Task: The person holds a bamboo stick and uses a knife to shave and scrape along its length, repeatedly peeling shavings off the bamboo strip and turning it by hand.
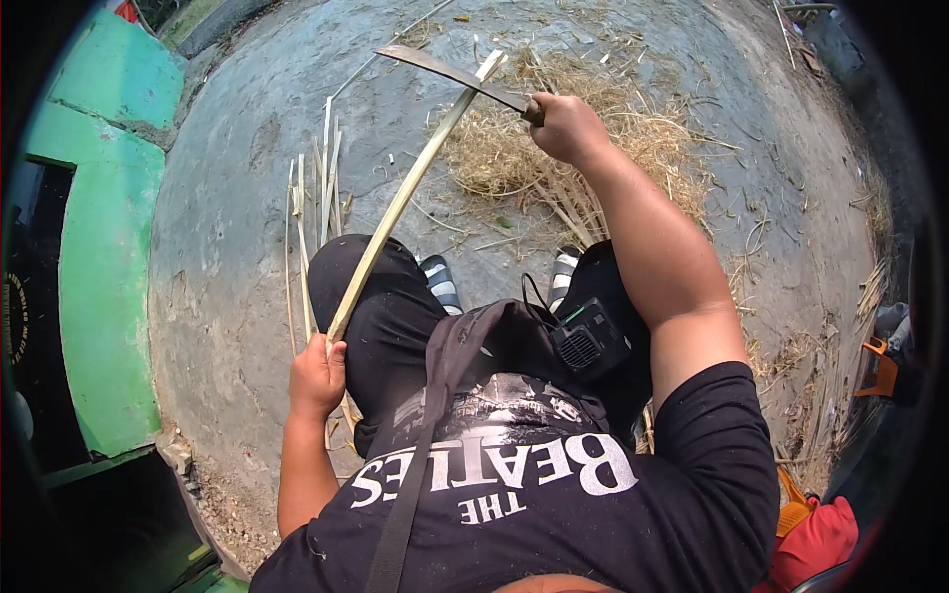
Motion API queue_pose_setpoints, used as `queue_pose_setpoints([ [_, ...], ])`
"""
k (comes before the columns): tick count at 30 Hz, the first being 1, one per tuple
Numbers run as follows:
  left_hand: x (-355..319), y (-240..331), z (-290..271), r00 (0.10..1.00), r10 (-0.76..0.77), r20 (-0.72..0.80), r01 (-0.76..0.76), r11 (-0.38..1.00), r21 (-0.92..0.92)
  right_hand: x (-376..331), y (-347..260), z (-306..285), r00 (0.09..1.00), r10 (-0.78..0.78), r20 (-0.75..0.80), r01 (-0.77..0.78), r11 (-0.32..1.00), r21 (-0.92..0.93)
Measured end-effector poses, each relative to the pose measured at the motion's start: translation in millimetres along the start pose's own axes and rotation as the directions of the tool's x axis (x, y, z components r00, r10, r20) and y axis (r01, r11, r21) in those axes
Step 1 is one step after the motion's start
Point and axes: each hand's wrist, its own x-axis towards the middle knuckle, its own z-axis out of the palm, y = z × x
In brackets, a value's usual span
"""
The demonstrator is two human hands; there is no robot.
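Note:
My left hand (316, 378) is closed around the near end of a long, pale bamboo strip (413, 183). The strip slants up and away over my left thigh. In my right hand (570, 128), stretched out ahead, is the short handle of a curved knife (435, 65). Its blade points left and crosses the strip close to the far end; whether the edge bites into it I cannot tell. Several thin split strips (328, 178) lie on the ground beyond and beside my left knee, some passing under my left hand.
A heap of curly shavings (603, 148) spreads over the grey concrete ground (227, 247) ahead of my feet. A green wall (109, 296) stands at the left. A black boxy device (590, 341) rests at my lap. Red cloth (816, 544) and an orange object (875, 368) are at the right.

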Motion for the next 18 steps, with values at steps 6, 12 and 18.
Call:
queue_pose_setpoints([
  [6,-0.5,-1.7,-0.7,1.0,0.005,0.017,-0.006,0.999,0.046,-24.4,-50.2,12.2,0.857,-0.494,0.146,0.514,0.838,-0.184],
  [12,1.3,4.3,4.0,0.999,0.01,-0.041,-0.009,1.0,0.019,3.3,13.6,14.7,0.988,-0.133,-0.078,0.135,0.99,0.029],
  [18,2.9,0.5,-1.1,1.0,0.004,0.026,-0.004,1.0,0.027,-16.4,-20.6,4.9,0.94,-0.34,-0.03,0.335,0.936,-0.113],
])
